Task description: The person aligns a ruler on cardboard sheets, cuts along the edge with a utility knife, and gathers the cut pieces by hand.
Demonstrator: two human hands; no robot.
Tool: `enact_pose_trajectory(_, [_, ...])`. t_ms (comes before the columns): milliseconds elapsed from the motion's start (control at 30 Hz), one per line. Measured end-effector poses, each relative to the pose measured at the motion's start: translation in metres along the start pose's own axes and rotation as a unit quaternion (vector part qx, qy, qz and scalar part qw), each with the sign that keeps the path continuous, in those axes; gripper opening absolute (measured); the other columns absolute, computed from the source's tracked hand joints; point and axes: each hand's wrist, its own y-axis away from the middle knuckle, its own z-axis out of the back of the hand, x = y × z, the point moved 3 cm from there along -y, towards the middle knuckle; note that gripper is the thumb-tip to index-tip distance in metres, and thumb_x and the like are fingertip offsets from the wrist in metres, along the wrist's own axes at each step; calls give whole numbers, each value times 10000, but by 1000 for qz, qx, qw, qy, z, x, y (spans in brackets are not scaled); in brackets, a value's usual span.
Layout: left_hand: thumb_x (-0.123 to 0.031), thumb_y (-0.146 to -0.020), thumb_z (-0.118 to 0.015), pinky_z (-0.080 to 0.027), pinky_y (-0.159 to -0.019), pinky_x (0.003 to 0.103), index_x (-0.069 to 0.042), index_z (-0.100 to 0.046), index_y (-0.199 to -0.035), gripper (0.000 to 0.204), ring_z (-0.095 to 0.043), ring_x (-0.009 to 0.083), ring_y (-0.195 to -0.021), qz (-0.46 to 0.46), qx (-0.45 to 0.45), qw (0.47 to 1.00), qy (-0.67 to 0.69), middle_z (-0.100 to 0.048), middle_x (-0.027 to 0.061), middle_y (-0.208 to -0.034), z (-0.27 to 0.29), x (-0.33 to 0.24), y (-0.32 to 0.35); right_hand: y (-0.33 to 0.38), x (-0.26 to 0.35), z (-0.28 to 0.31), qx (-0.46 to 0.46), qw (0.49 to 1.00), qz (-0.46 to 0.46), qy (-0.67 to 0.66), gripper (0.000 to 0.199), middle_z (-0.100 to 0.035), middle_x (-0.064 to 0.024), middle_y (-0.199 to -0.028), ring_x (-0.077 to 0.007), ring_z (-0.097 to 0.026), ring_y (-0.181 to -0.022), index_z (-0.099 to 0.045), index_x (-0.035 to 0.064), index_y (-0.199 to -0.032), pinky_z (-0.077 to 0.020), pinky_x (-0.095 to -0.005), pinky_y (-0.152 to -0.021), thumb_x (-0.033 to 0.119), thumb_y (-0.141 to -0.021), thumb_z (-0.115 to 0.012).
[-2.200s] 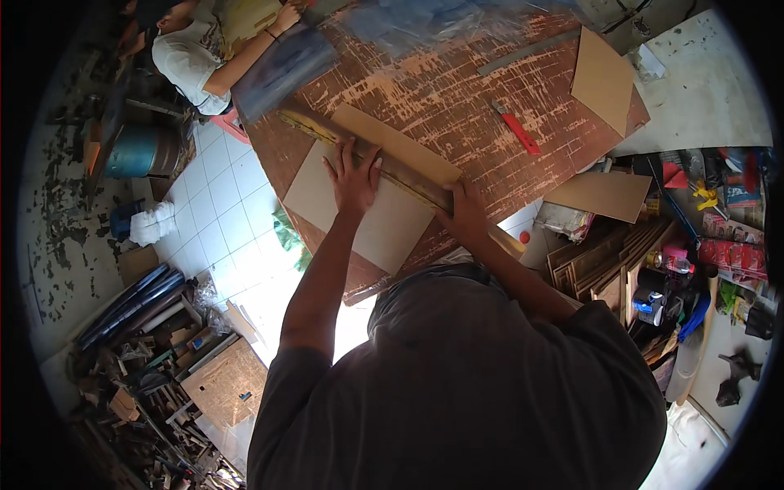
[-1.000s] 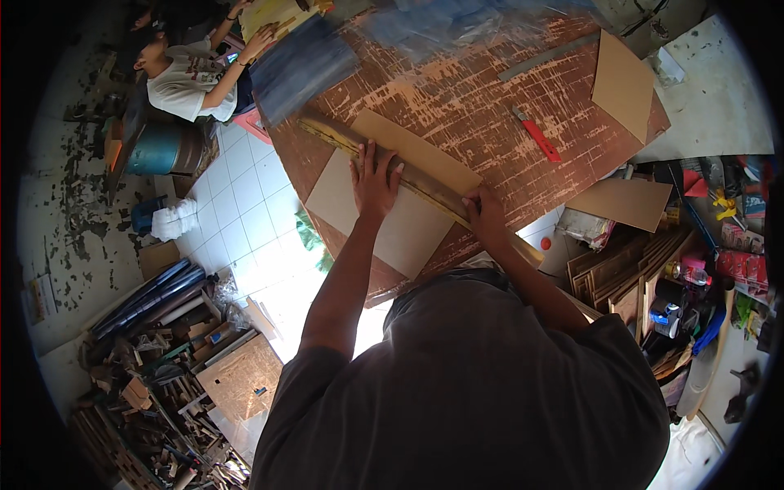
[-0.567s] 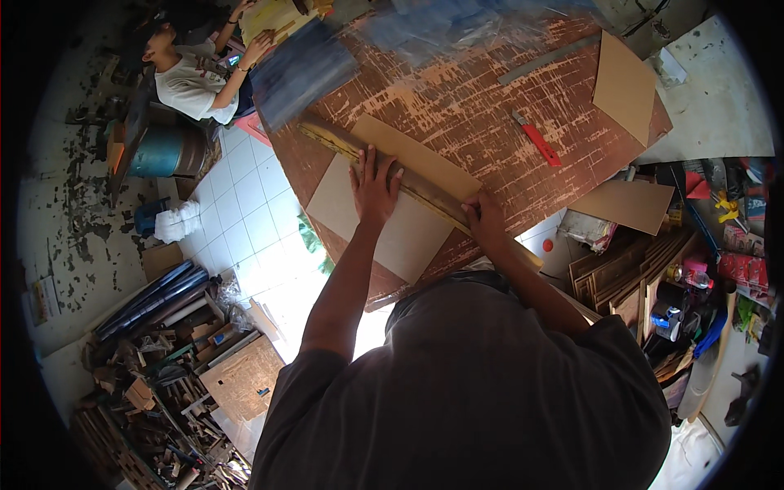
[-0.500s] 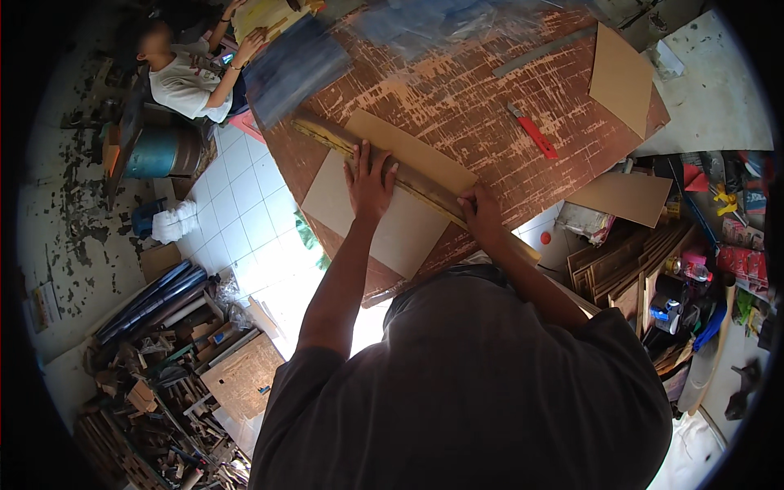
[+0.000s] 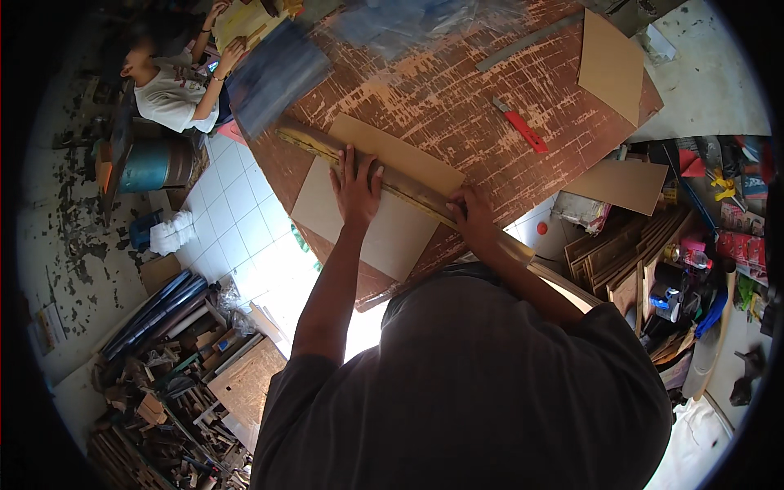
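A long yellowish-brown bar (image 5: 415, 194) lies slantwise across a sheet of brown board (image 5: 400, 151), with the sheet's paler part (image 5: 327, 204) on the near side. Pressed flat on the bar is my left hand (image 5: 357, 194), its fingers stretched out and apart. Farther right, my right hand (image 5: 475, 219) grips the bar, thumb and fingers bent against its edge; its fingertips are partly hidden. A red-handled utility knife (image 5: 523, 129) rests on the scratched brown tabletop (image 5: 425, 90) beyond the sheet, touched by neither hand.
Another board piece (image 5: 612, 69) and a dark metal strip (image 5: 529, 41) lie at the table's far right. Plastic sheeting (image 5: 408, 24) covers the far edge. A person (image 5: 175, 90) works at the far left. Scrap wood (image 5: 155, 408) and stacked boards (image 5: 625, 245) flank me.
The whole view has shifted slightly, so the table appears a little farther left. Both hands stay on the bar at nearly the same places.
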Motion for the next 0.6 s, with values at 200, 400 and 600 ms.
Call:
enact_pose_trajectory(200, [-417, -1013, -424, -76, -1200, 603, -279, -482, -1391, 407, -115, 292, -1525, -1, -1, 1000, 10, -165, 83, -1644, 3, -2, 0, -4, -5, -1, 6, 1000, -19, -4, 174, -583, -100, -898, -306, -568, -900, -626, 63, -911, -418, -452, -814, 79, -777, -735])
enact_pose_trajectory(400, [-421, -1013, -425, -65, -1187, 636, -269, -495, -1372, 396, -110, 319, -1523, 8, 0, 1000, -3, -166, 89, -1646, 4, -3, -1, -12, -2, 5, 13, 1000, -9, 5, 127, -590, -116, -877, -303, -582, -856, -646, 49, -859, -454, -422, -780, 82, -781, -741])
enact_pose_trajectory(600, [-428, -1015, -424, -62, -1199, 610, -274, -485, -1387, 407, -106, 307, -1525, 8, 0, 1000, 1, -155, 75, -1651, 6, -3, -1, -14, -2, 6, 37, 999, -9, 16, 121, -589, -118, -875, -263, -608, -796, -655, 25, -882, -489, -381, -738, 78, -809, -735])
